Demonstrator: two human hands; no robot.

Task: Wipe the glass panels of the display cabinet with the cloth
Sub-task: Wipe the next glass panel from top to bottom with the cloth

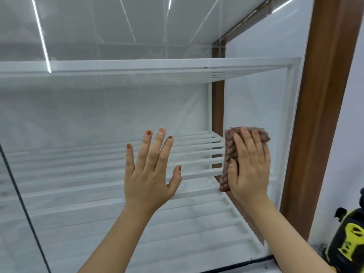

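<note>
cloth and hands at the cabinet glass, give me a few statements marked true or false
1. The right hand presses the cloth flat against the glass panel. True.
2. The left hand holds a second cloth. False: it is bare, fingers spread and straight.
3. The cloth is plain blue. False: it is patterned in red and grey.
4. White slatted shelves show behind the glass. True.
5. The brown wooden frame runs along the left of the panel. False: it stands to the right.

One head-worn camera, facing forward and slightly down, close against the cabinet's glass panel (98, 115), both forearms entering from below
</note>
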